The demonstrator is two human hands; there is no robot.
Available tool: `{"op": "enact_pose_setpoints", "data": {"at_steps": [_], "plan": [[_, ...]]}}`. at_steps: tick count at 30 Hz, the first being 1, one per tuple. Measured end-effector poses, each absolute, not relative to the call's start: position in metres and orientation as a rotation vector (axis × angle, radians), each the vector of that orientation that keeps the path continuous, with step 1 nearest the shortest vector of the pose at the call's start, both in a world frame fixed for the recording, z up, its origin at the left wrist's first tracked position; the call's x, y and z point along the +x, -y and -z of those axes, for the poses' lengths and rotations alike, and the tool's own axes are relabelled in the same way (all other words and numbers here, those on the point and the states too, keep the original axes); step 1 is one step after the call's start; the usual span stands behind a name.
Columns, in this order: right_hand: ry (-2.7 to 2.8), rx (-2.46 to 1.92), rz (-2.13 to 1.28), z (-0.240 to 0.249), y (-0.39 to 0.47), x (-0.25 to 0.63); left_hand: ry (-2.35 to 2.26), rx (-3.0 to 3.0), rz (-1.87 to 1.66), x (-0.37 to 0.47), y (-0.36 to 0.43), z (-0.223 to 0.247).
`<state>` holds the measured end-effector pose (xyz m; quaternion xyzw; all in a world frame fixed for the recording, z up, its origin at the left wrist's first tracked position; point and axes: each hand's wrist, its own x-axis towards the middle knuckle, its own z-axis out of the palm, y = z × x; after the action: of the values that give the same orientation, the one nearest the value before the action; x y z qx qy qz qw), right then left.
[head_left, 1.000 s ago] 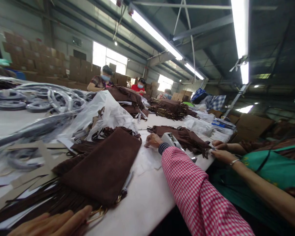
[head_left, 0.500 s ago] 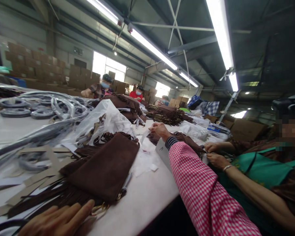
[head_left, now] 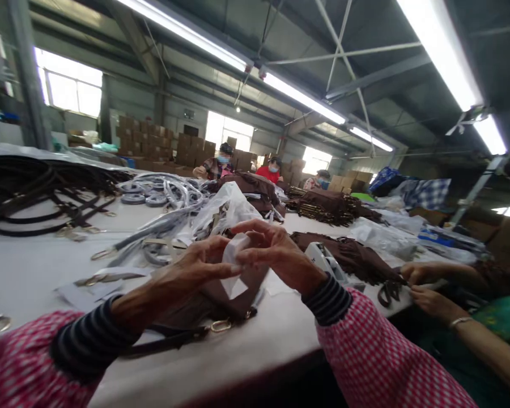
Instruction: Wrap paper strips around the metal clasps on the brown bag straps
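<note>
A small piece of thin white paper point(head_left: 233, 286) is pinched between my two hands, its lower end hanging down. My left hand point(head_left: 182, 275) grips it from the left, thumb along its side. On the other side, my right hand point(head_left: 276, 255) curls over its upper part, fingers bent. Below them a brown fringed bag point(head_left: 253, 283) lies on the white table point(head_left: 276, 334), partly covered by my hands. A dark strap point(head_left: 170, 341) with a gold-coloured ring point(head_left: 221, 326) lies along the bag's near edge.
Wrapped grey straps point(head_left: 161, 187) and dark straps point(head_left: 46, 198) spread over the left side. Stacked brown bags point(head_left: 327, 204) stand farther back. At right, a co-worker's hands point(head_left: 429, 289) handle dark strips by another brown bag point(head_left: 348, 255). Clear plastic point(head_left: 386, 235) lies beyond.
My right hand has come back from the far side of the bag. My left hand has risen from beside the bag to meet it at the white paper. The view has turned left.
</note>
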<state>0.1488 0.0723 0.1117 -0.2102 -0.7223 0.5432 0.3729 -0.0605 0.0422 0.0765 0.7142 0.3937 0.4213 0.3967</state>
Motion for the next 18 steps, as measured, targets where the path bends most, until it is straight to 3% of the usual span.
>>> {"op": "enact_pose_setpoints", "data": {"at_steps": [4, 11, 18], "plan": [[1.752, -0.601, -1.360, -0.101, -0.052, 0.143, -0.983, 1.453, -0.986, -0.059, -0.030, -0.072], [1.749, -0.664, -1.400, -0.085, -0.044, 0.126, -1.081, 1.810, -0.945, -0.077, -0.010, -0.076], [1.529, -0.660, -1.452, -0.051, -0.040, 0.088, -1.177, 1.497, -0.978, -0.090, 0.005, -0.061]]}}
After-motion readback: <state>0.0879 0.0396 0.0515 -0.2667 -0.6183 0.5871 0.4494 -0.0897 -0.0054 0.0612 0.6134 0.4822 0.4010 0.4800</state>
